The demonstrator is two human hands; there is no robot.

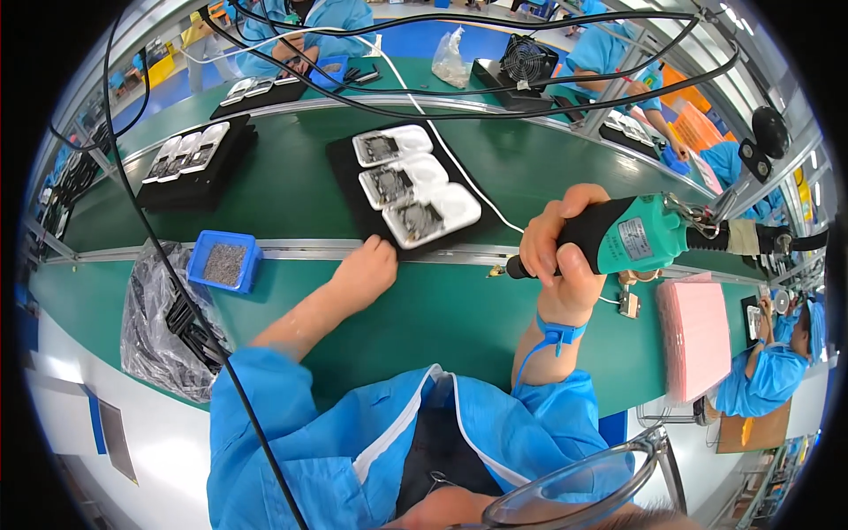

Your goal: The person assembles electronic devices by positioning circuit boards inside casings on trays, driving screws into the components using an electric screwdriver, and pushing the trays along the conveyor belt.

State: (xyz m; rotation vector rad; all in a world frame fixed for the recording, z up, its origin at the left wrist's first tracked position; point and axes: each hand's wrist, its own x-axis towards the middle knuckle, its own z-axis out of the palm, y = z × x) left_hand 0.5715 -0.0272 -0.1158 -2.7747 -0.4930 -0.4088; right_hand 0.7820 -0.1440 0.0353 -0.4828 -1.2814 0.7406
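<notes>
My right hand (pixel 565 243) is wrapped round the black grip of a green electric screwdriver (pixel 634 234). The tool lies almost level, its tip toward the left and its cord running off to the right. My left hand (pixel 369 272) has its fingers curled at the near edge of a black foam pad (pixel 352 181), seeming to grip it; the fingertips are partly hidden. On that pad rest three white plastic housings (pixel 442 215) with dark circuit parts inside, set in a slanting row. A blue strap (pixel 559 334) circles my right wrist.
A blue bin (pixel 224 261) of small metal screws and a plastic bag (pixel 163 318) of black parts sit at left. Another loaded pad (pixel 187 163) stands farther back. Pink sheets (pixel 695 336) are stacked at right. Black cables (pixel 495 115) hang across the bench. Co-workers sit opposite and at right.
</notes>
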